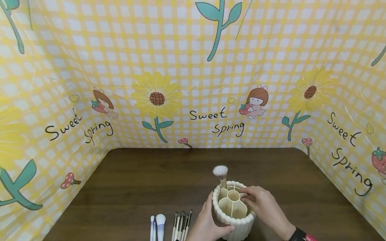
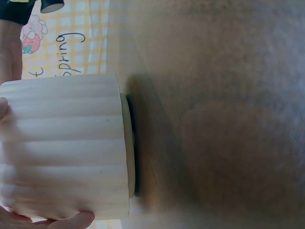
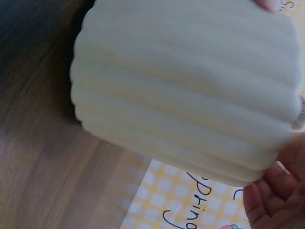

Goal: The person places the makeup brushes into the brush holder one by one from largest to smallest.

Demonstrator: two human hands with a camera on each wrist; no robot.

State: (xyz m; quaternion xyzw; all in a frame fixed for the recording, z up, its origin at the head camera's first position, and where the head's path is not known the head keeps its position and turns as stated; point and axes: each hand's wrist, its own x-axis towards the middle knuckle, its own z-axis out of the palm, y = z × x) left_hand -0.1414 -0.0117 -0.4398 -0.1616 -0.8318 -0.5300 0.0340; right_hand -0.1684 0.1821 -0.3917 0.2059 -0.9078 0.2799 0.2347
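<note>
A cream, ribbed brush holder (image 1: pixel 236 226) with flower-shaped dividers inside is between my hands, near the front of the table. My left hand (image 1: pixel 208 222) grips its left side, thumb across the front; fingertips also show against the ribbed wall (image 2: pixel 62 143) in the left wrist view. At the right rim is my right hand (image 1: pixel 265 204), its fingertips over the edge and partly hidden inside. In the right wrist view the curled fingers (image 3: pixel 274 195) lie by the rim. One makeup brush (image 1: pixel 220 172) with pale bristles stands upright in the back left compartment.
Left of the holder lie several makeup brushes with dark tips (image 1: pixel 182 222) and a few white-and-blue brushes (image 1: pixel 161 224). The dark wooden table (image 1: pixel 144 174) is enclosed by a yellow checked cloth (image 1: pixel 208 83) at the back and both sides.
</note>
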